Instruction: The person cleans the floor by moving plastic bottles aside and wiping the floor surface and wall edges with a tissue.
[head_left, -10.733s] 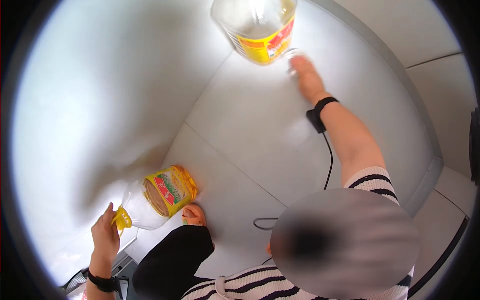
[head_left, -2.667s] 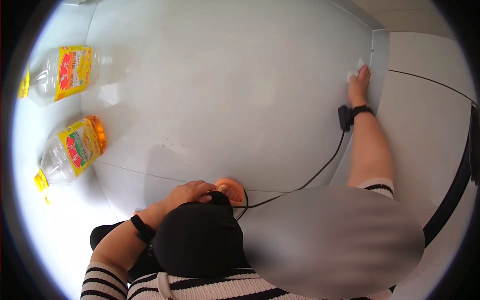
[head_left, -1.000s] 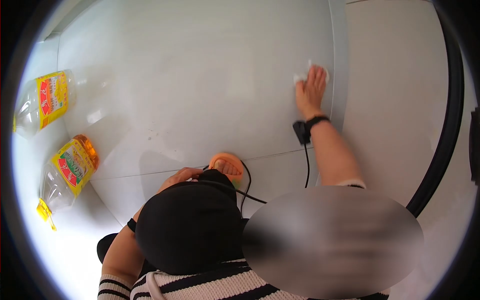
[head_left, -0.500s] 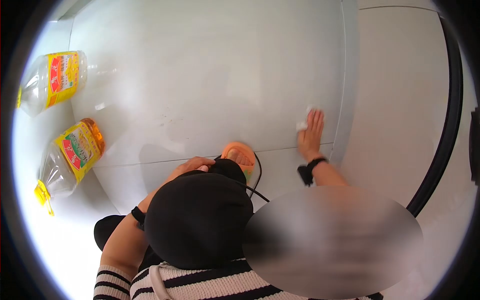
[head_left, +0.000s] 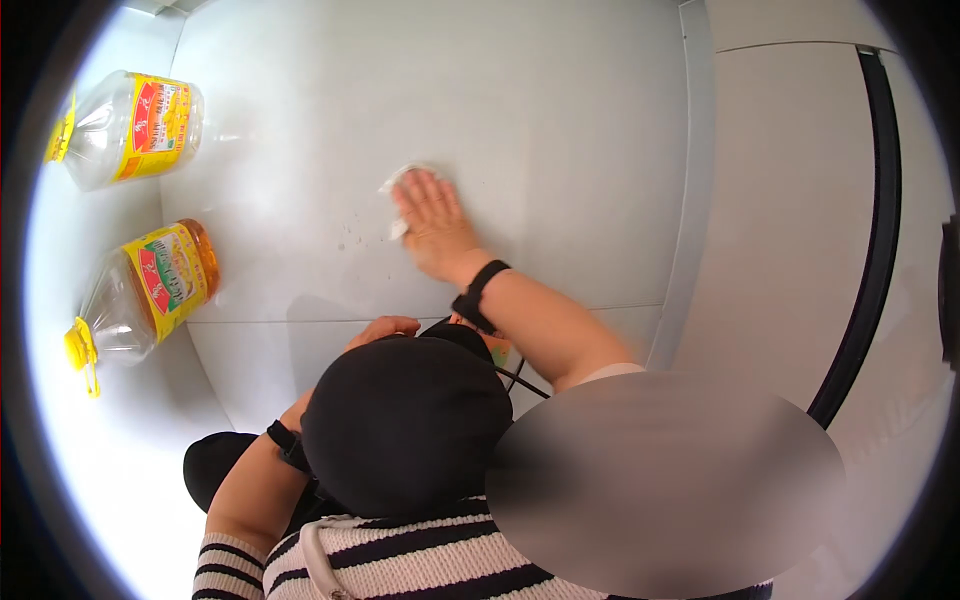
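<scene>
Pressing a thin, crumpled white tissue flat, we have it near the middle of a smooth, pale grey floor crossed by fine straight seams. Small dark specks dot the floor just left of the tissue. Farther left stand two clear plastic bottles with yellow caps and glossy yellow-and-red labels: the near bottle also has green on its label and amber liquid at its base, while the far bottle looks colourless below its label. To the right, a long black strip curves along a pale panel.

Our palm and fingers cover most of the tissue. The far bottle's cap runs into the dark rim of the view, a grey oval blur masks the near right, and our orange sandal shows only in part behind our black-clad knee and the thin black cable.

Our right hand lies palm down on the tissue, fingers nearly straight and slightly parted. Our left hand rests by the knee, which hides part of it; we cannot tell how far its fingers are spread.
</scene>
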